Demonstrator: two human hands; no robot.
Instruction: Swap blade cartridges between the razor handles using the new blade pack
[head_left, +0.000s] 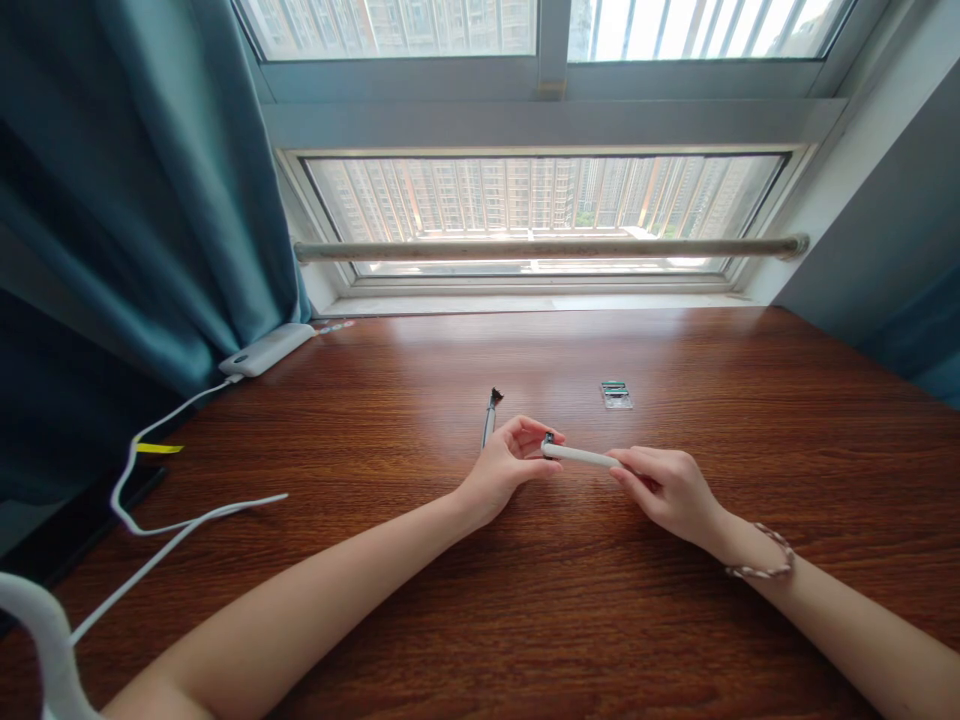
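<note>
A razor (581, 456) with a white handle and a small dark head is held level above the table. My right hand (671, 487) pinches the end of its handle between thumb and fingers. At the other end, my left hand (504, 470) has its thumb below and its fingers above the dark head, closed around it. Just behind my left hand lies a second razor (490, 415) with a grey handle and black head, its lower part hidden by the hand. A small clear case (616, 395) holding teal-striped razor cartridges rests farther back, to the right.
The brown wooden table (420, 620) runs up to a window with a horizontal rail (555, 249). At the left, a white power strip-like device (268, 350) trails a white cable (124, 480). A blue curtain (157, 190) hangs beside it, and a curved white object (41, 630) stands at front left.
</note>
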